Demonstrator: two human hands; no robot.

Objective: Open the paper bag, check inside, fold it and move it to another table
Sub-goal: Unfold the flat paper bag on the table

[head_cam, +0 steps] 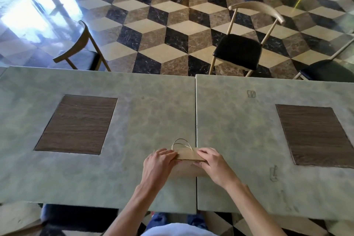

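Observation:
A small brown paper bag (188, 155) lies flat near the front of the left table (134, 117), right beside the seam with the right table (239, 130). Its thin string handles (181, 143) loop up at the far end. My left hand (160, 163) grips the bag's left side, fingers on top and thumb underneath. My right hand (212, 163) holds the right side in the same way. The bag's upper half is bent over the lower half, which spreads pale between my wrists. The bag's inside is hidden.
Each table has a dark wood inlay, one at the left (76, 124), one at the right (316, 136). Chairs stand beyond the far edges: a wooden one (80, 48) at left, a black-seated one (239, 52) at right, another (329, 71) at far right.

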